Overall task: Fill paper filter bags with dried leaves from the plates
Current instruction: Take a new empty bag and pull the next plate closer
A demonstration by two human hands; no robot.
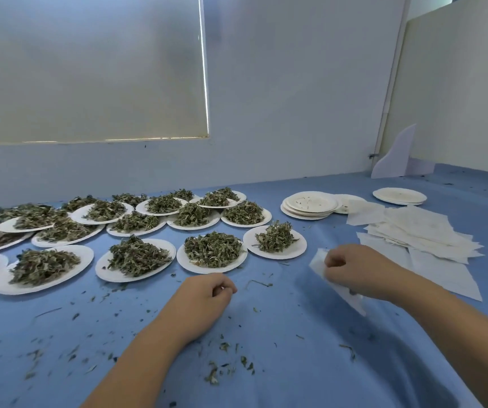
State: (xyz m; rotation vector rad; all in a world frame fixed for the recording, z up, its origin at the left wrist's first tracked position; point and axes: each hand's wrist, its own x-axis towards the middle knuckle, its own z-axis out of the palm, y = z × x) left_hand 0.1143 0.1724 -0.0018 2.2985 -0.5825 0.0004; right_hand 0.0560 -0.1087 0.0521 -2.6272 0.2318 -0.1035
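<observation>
Gripping bag point(317, 260) in right hand point(351, 270), fingers curled round it, low over table point(295, 363). Resting left hand point(204, 298) on table, fingers clenched, nothing visible inside. Showing leaves point(212, 248) heaped on plates point(297, 250) beyond hands; spare bags point(422, 234) piled far right, empty plates point(310, 203) stacked behind.

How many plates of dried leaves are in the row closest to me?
5, left to right: first white paper plate cut off at the left edge, second, third, fourth ahead of the left hand, fifth nearest the empty plates. More may lie beyond the left edge.
</observation>
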